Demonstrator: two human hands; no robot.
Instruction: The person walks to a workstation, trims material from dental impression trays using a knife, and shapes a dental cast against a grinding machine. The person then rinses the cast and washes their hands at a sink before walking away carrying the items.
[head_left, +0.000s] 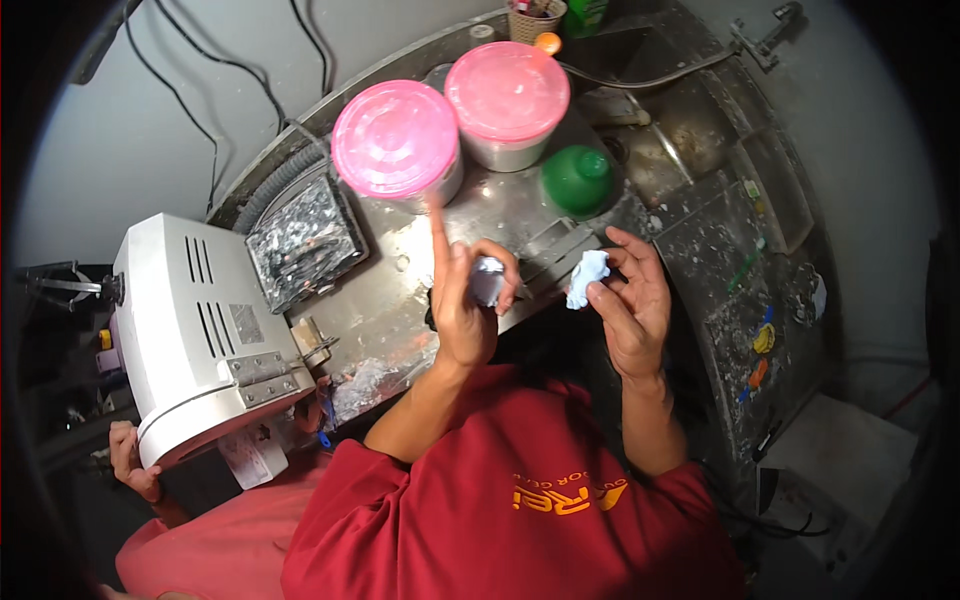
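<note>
My left hand [468, 315] is in front of the steel worktop's near edge, its index finger stretched out and the other fingers curled round a small shiny silver piece [487, 282]. The fingers partly cover that piece, and its exact kind is unclear. To the right, my right hand [637, 315] pinches an irregular pale blue lump [588, 277] between thumb and fingers, the upper finger lifted away. The two held things are apart. Beyond my hands sits a rounded green bowl [577, 182], seemingly upside down.
Two tubs with pink lids [396, 140] [507, 92] stand at the back. A white vented machine [210, 330] is at left, touched by another person's hand [130, 460]. Behind it lies a spattered dark block [307, 243]. A sink [690, 135] and faucet [765, 40] are back right.
</note>
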